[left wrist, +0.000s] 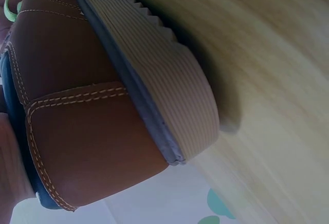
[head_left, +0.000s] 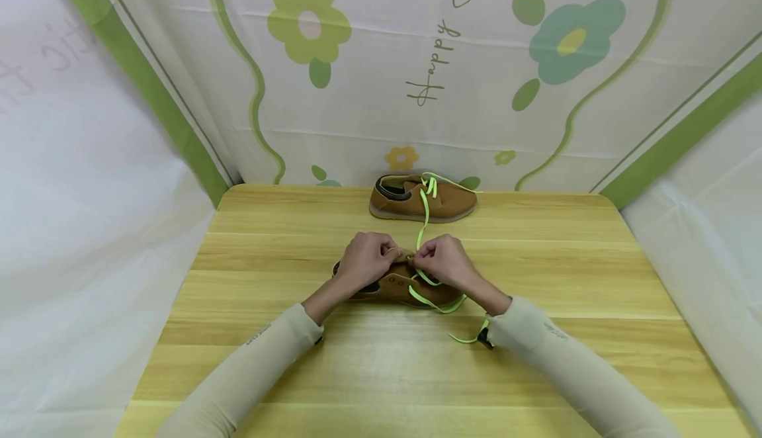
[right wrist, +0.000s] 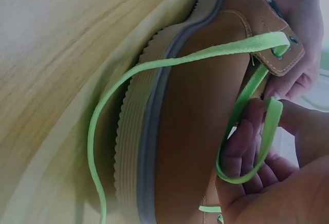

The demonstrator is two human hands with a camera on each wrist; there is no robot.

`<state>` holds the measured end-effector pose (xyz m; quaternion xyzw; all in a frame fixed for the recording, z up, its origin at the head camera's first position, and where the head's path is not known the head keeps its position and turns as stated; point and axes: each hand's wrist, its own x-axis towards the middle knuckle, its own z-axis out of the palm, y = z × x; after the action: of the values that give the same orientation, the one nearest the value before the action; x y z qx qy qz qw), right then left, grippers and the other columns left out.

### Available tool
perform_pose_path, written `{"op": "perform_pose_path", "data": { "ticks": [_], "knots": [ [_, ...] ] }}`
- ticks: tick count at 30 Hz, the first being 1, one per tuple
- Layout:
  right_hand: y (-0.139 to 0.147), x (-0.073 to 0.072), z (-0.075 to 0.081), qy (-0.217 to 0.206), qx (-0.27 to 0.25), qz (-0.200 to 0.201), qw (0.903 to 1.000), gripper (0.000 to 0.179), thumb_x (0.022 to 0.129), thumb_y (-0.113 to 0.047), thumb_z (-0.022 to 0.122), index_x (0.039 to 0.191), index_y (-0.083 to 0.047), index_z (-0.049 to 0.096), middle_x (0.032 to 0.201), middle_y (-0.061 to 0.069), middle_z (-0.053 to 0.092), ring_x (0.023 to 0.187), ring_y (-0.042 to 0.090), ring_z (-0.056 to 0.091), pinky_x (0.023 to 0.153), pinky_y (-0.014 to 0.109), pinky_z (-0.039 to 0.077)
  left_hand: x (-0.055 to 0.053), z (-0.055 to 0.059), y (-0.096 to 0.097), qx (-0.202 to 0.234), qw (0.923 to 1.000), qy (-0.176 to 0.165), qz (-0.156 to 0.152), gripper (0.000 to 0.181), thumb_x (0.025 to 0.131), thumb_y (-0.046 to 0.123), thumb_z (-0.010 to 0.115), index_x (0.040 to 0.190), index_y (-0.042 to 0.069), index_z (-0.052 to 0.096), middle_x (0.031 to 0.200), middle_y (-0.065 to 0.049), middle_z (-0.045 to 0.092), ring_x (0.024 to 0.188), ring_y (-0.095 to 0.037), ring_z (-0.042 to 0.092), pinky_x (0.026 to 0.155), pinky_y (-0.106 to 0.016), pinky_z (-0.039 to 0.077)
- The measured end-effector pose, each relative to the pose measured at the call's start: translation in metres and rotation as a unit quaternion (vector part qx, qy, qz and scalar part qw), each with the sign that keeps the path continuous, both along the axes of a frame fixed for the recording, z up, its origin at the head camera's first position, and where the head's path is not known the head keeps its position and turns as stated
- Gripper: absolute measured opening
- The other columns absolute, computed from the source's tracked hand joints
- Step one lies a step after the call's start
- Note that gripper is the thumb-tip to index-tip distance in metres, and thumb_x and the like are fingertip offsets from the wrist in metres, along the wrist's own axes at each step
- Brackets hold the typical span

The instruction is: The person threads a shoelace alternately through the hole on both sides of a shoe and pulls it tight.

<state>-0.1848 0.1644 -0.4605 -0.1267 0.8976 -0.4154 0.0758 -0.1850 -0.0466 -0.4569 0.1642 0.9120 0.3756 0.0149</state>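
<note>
A brown lace-up shoe (head_left: 381, 289) lies on the table under both hands, its toe to the right. My left hand (head_left: 366, 259) pinches the far eyelet flap between thumb and fingers. Close beside it, my right hand (head_left: 446, 262) pinches the bright green shoelace (right wrist: 264, 152) right at that flap. In the right wrist view the lace loops over the right fingers, and another stretch comes out through an eyelet of the near flap (right wrist: 280, 54). The left wrist view shows the stitched heel (left wrist: 92, 147) and ribbed sole; the pinching fingertips are hidden there.
A second brown shoe (head_left: 455, 205) with a tied green lace stands behind at the table's back edge. A lace strand (head_left: 424, 213) stretches between it and the right hand in this view. A loose lace end (head_left: 461, 340) lies on the wooden table (head_left: 536, 372). Printed curtains (head_left: 369, 107) enclose the table.
</note>
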Motion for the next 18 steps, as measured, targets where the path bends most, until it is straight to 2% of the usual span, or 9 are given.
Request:
{"op": "perform_pose_path", "data": {
  "ticks": [10,18],
  "knots": [
    [-0.0022,-0.0016,-0.0018,0.071,0.03,0.0,0.997,0.025,0.088,-0.02,0.087,0.068,-0.015,0.074,0.063,-0.007,0.068,0.054,0.006,0.058,0.056,0.025,0.047,0.0004,-0.002,-0.0015,0.009,0.9999,0.006,-0.008,0.01,0.095,0.02,0.081,0.086,0.016,0.082,0.065,0.009,0.066,0.056,-0.007,0.056,0.056,-0.027,0.046],
    [-0.0002,-0.0049,0.0,0.092,0.019,0.025,0.9953,0.015,0.086,-0.016,0.09,0.088,-0.009,0.077,0.076,-0.001,0.073,0.068,0.009,0.067,0.064,0.025,0.053,0.0017,-0.0029,-0.0029,0.024,0.9988,0.036,-0.021,0.006,0.088,0.016,0.088,0.085,0.015,0.083,0.072,0.007,0.074,0.061,-0.003,0.062,0.062,-0.028,0.052]
  ]
}}
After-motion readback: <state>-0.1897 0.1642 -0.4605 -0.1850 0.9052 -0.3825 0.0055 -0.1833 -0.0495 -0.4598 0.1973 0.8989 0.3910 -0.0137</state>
